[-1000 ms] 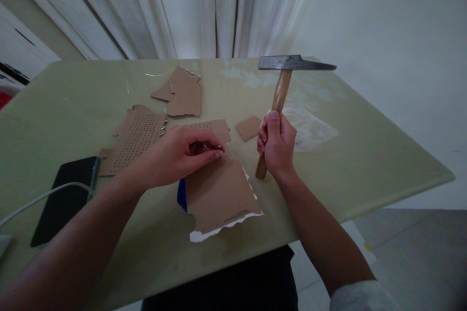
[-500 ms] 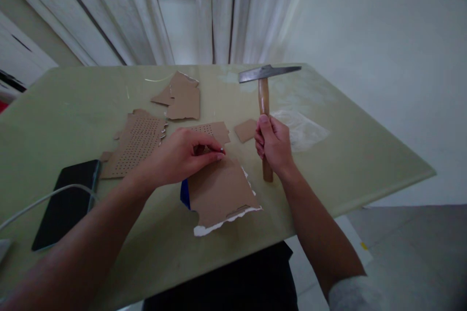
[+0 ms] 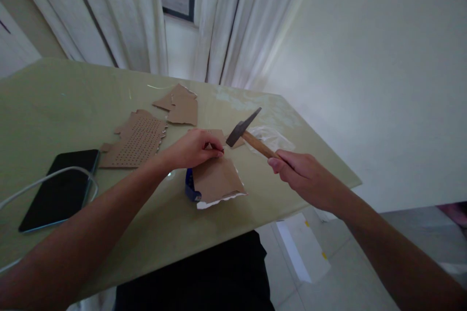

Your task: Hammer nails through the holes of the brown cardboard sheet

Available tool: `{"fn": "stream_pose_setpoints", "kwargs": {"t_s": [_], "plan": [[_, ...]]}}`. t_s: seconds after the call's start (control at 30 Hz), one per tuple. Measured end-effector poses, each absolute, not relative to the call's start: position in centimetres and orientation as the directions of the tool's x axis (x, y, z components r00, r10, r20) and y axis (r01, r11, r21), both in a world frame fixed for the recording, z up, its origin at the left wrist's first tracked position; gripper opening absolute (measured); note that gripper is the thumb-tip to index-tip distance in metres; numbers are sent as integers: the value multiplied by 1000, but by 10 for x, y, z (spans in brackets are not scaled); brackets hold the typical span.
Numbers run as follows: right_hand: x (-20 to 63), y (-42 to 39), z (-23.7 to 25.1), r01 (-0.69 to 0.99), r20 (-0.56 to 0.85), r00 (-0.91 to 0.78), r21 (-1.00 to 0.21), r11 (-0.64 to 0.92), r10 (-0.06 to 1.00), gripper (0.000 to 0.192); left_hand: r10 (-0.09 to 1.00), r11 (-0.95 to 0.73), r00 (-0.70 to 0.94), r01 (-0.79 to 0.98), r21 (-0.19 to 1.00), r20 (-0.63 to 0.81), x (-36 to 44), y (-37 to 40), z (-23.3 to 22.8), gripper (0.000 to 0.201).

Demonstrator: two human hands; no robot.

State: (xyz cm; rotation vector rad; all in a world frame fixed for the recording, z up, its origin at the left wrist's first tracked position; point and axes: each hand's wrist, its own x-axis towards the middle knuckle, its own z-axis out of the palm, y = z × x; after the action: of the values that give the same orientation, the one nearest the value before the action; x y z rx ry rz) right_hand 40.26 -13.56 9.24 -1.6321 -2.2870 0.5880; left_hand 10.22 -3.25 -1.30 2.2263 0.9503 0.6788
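Note:
My right hand [image 3: 301, 175] is closed round the wooden handle of a hammer [image 3: 251, 133]. The hammer tilts to the left, and its metal head is up in the air, just right of my left hand [image 3: 199, 148]. Thumb and forefinger of the left hand pinch a small nail, of which only a tiny bit shows. They are at the far edge of a torn piece of cardboard [image 3: 219, 180]. That piece rests on a blue, curved object [image 3: 190, 188], mostly hidden beneath it.
Left of the hands lies a cardboard piece full of punched holes [image 3: 134, 138]. More cardboard scraps [image 3: 184, 109] lie behind it. A dark tablet [image 3: 60, 189] with a white cable [image 3: 78, 169] is at the left. Clear plastic wrap [image 3: 272, 138] lies beyond the hammer.
The hammer has gone from upright to tilted left, its head now nearer the left hand. My right hand has moved right and down. The left hand keeps its pinch. The view has shifted.

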Motion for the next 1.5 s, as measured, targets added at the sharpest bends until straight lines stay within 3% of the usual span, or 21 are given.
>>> {"fn": "stream_pose_setpoints", "kwargs": {"t_s": [0.1, 0.27, 0.5, 0.6, 0.7, 0.9, 1.5], "plan": [[391, -140, 91, 848, 4, -313, -450, 282, 950, 47, 749, -562, 620, 407, 720, 234, 102, -31, -14, 16], [382, -143, 88, 860, -84, -350, -422, 285, 933, 43, 718, -615, 637, 392, 684, 280, 103, -30, -14, 14], [381, -149, 92, 864, 32, -271, -432, 258, 962, 47, 744, -578, 612, 385, 720, 269, 103, -26, -20, 15], [379, -148, 82, 866, -40, -304, -428, 259, 952, 46, 726, -602, 622, 368, 709, 294, 103, -25, -21, 11], [379, -147, 78, 863, -69, -320, -433, 261, 945, 47, 727, -594, 631, 378, 710, 272, 103, -25, -22, 11], [380, -152, 80, 829, 44, -207, -523, 199, 977, 51, 716, -596, 642, 358, 718, 274, 102, -24, -22, 14], [383, -156, 81, 843, 2, -191, -511, 165, 982, 49, 738, -542, 647, 398, 740, 192, 102, -33, -6, 16]]}}
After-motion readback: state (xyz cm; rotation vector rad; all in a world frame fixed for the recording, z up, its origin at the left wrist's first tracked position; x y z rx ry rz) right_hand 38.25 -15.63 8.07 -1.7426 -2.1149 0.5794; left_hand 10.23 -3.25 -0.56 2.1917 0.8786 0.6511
